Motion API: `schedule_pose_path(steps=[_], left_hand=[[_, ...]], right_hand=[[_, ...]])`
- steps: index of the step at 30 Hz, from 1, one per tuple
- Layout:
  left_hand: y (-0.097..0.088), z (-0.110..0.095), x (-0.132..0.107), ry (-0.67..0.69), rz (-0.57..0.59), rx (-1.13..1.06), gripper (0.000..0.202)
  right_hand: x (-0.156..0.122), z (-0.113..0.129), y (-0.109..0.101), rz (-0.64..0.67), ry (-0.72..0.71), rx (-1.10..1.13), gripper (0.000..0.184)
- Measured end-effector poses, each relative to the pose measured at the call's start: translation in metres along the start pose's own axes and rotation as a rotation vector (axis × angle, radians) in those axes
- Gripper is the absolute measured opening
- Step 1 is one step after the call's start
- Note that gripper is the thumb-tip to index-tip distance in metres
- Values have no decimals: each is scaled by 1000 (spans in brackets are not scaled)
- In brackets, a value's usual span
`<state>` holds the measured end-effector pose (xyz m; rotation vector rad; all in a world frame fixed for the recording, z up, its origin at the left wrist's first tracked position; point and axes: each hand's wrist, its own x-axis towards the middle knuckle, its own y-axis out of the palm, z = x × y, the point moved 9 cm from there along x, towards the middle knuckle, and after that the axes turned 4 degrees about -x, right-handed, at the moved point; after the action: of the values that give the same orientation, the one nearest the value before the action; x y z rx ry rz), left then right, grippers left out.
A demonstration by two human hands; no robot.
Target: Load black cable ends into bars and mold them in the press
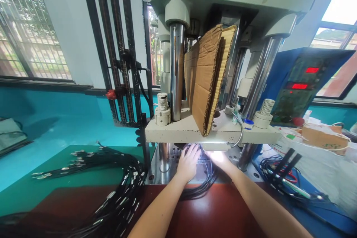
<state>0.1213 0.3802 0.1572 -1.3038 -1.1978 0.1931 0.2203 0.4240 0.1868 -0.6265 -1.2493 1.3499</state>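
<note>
Both my hands reach beneath the cream press plate point(178, 134), over the metal bed of the press. My left hand point(189, 161) lies with fingers stretched forward at the left of a dark fixture, close to black cables point(208, 174). These cables loop from between my hands down onto the red-brown table. My right hand point(219, 158) is just right of the cables, under a lit lamp bar point(216, 146). Glare washes out its fingers and the bar partly covers them, so its grip cannot be made out.
Folded cardboard point(202, 78) stands on the press plate between steel columns. A large bundle of black cables point(122, 193) spreads over the left table. On the right are a blue control box point(306, 81) with red displays and coiled cable point(276, 171).
</note>
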Motion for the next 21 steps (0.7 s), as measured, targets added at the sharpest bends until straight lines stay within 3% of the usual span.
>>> schedule_pose_path(steps=[3, 8, 11, 16, 21], left_hand=[[-3, 5, -1, -38, -20, -30, 57], [-9, 40, -7, -301, -149, -58, 45], [-10, 55, -12, -390, -212, -80, 44], [-10, 65, -14, -447, -242, -112, 43], [-13, 65, -14, -457, -230, -117, 38]], right_hand=[[-2, 17, 9, 41, -46, -77, 25], [-1, 38, 20, 40, -82, -208, 35], [2, 42, 25, 46, -71, -267, 32], [7, 50, 32, 74, -38, -340, 26], [10, 62, 35, 98, -14, -369, 34]])
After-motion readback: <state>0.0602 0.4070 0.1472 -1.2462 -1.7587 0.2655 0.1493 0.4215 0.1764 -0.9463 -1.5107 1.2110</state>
